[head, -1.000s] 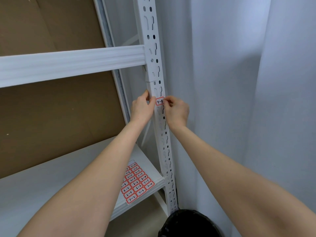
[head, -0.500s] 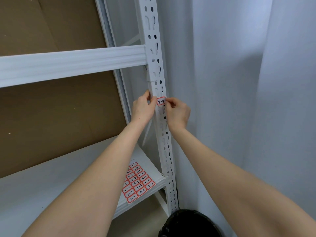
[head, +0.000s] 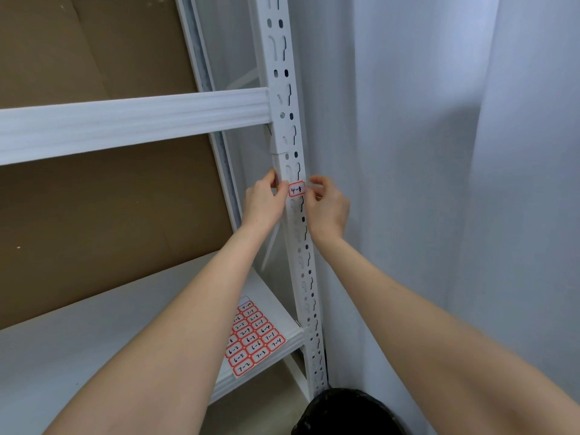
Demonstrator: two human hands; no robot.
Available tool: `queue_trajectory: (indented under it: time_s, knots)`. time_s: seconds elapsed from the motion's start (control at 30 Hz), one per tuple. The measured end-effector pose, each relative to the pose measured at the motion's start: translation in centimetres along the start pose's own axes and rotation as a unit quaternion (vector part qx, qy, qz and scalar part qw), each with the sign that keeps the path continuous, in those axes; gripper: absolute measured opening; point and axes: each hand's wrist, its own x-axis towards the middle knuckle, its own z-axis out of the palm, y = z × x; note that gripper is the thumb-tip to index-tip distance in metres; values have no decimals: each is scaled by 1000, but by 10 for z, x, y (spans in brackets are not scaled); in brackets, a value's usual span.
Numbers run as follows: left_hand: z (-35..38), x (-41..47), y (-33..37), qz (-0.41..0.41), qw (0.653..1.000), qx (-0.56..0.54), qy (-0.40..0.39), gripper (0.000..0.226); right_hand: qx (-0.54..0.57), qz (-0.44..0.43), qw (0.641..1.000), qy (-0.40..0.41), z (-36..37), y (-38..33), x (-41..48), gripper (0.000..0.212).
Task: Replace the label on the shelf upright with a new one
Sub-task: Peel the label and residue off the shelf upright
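A small red-bordered label (head: 296,189) with handwritten "4-8" sticks on the front of the white perforated shelf upright (head: 290,98), just below the beam joint. My left hand (head: 263,205) grips the upright's left edge, its thumb lying beside the label's left end. My right hand (head: 329,208) has its fingers curled, and forefinger and thumb pinch at the label's right end. A sheet of red-bordered numbered labels (head: 255,337) lies on the white shelf board (head: 94,340) below, partly hidden by my left forearm.
A white horizontal beam (head: 135,120) meets the upright above my hands. Brown cardboard (head: 94,221) backs the shelf. A white curtain (head: 439,183) hangs close on the right. A black bin (head: 342,412) stands on the floor at the upright's foot.
My right fingertips have drawn slightly to the right, so more of the label's writing shows. My left hand stays on the upright.
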Motion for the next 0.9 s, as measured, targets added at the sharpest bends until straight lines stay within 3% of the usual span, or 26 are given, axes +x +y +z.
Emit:
queue_trajectory:
  time_s: [0.4,0.67,0.9]
  knots:
    - [0,1,1,-2,1000,0,4,29,-9,-10,1000,19,8,2,-1,22]
    - [0,0,3,-2,1000,15,9,31,-69,-30,997,-20,2,1,6,19]
    - [-1,0,1,-4,1000,-8,4,30,-33,-32,999,-18,-1,0,4,23]
